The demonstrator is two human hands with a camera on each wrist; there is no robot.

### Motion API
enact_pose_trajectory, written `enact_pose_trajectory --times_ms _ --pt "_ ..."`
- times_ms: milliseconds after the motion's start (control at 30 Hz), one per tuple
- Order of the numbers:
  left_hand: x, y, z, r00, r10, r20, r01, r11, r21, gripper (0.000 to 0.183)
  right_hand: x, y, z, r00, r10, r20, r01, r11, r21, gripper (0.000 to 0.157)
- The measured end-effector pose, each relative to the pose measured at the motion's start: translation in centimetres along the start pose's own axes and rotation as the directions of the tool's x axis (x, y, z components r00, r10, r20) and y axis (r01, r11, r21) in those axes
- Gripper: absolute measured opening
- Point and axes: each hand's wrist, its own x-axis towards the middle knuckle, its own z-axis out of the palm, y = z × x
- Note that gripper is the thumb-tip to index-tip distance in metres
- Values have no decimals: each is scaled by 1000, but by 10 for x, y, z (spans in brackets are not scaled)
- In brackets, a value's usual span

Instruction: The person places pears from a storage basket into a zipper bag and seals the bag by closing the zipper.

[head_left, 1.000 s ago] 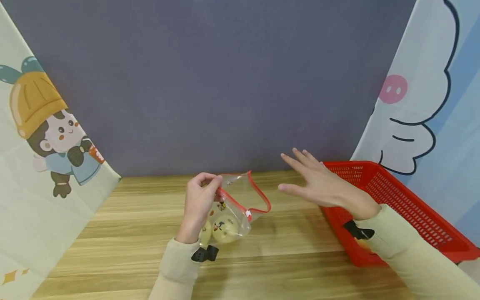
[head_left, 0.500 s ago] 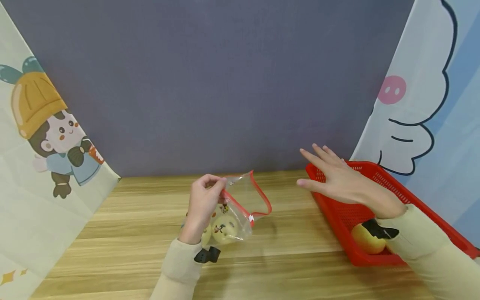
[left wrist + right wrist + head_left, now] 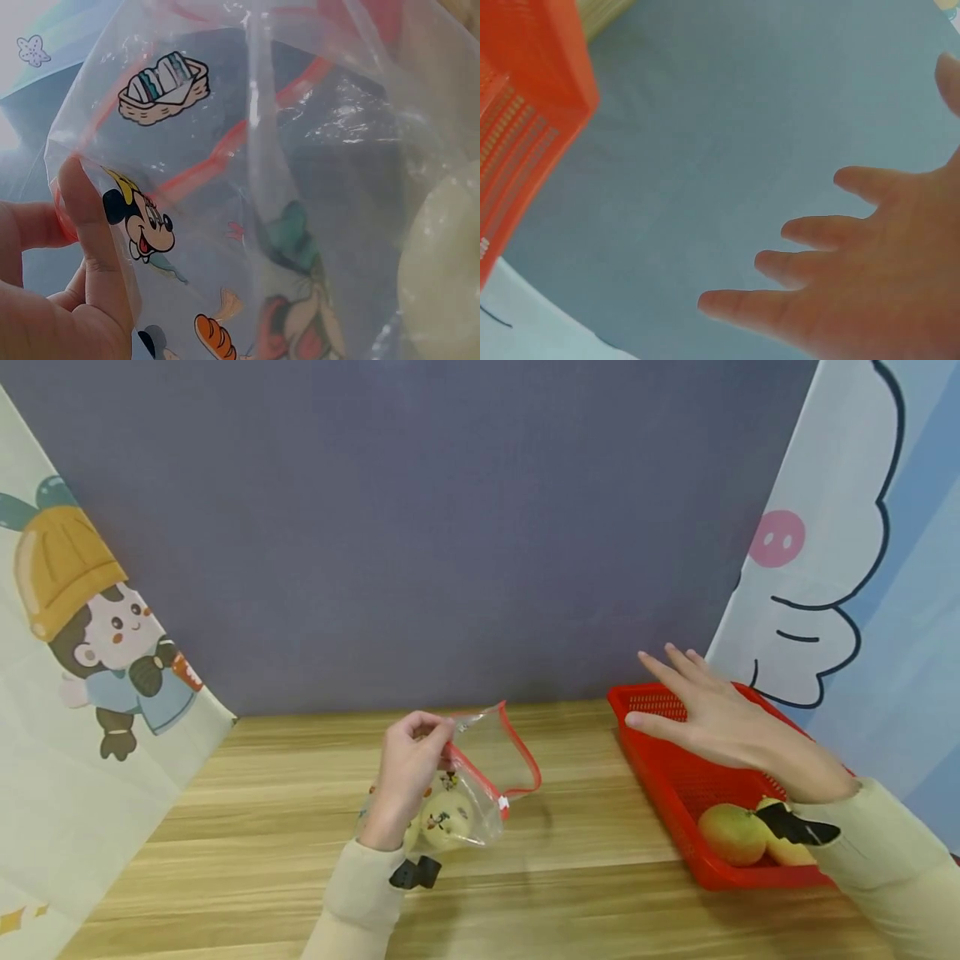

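Pinched the red-edged mouth of the clear zip bag in the left hand, grip clamped on the film. Had the bag low on the worktop, mouth gaping, with a pale round fruit inside; possibly also a second beside it, too covered by the wrist to be sure. Held the right hand over the red basket, fingers straight and spread apart, nothing in that grip.

Looked, on balance, partway through bagging fruit, at the step of fetching another piece. Seemed to call next for drawing the right hand back to the basket's near end, closing on the greenish fruit or the yellow fruit, and meanwhile holding the bag's mouth wide.

Showed both basket fruits in the head view only. Gained from the left wrist view the cartoon prints and finger pressed on the film; from the right wrist view, bare fingers well apart from the basket wall, without any fruit in sight.
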Motion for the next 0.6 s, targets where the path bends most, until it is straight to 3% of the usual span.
enact_pose_trajectory --times_ms 600 --pt "6 -8 7 1000 -1 -18 2 1000 17 16 -10 64 24 999 44 9 -44 999 -9 96"
